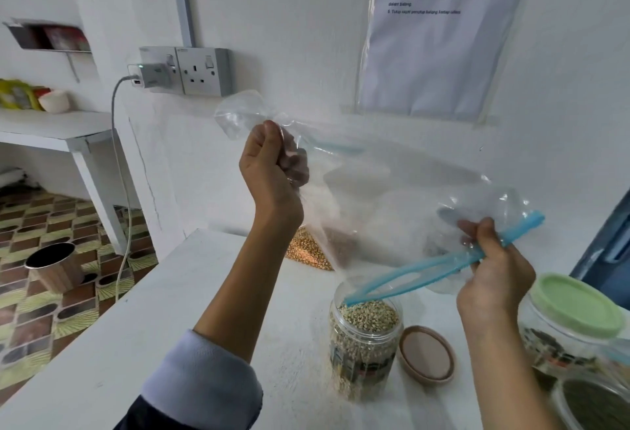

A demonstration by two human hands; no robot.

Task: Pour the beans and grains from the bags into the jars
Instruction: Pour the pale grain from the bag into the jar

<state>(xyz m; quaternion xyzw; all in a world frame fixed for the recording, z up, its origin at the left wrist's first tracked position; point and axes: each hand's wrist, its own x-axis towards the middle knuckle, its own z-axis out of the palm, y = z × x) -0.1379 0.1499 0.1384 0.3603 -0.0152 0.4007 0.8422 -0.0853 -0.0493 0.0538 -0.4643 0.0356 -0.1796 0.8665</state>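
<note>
A clear zip bag [385,198] with a blue zip strip hangs tilted over an open jar [366,337] filled with pale grains. My left hand [272,167] grips the bag's bottom corner, raised high. My right hand [494,266] pinches the blue strip at the bag's mouth, whose low end points into the jar. The bag looks nearly empty. The jar's brown lid [428,354] lies upside down on the white table [143,327] just right of it.
A second bag of orange-brown beans [306,252] lies at the back of the table by the wall. A jar with a green lid [576,307] and another open jar [593,405] stand at the right. The table's left edge drops to a tiled floor with a metal bin [54,266].
</note>
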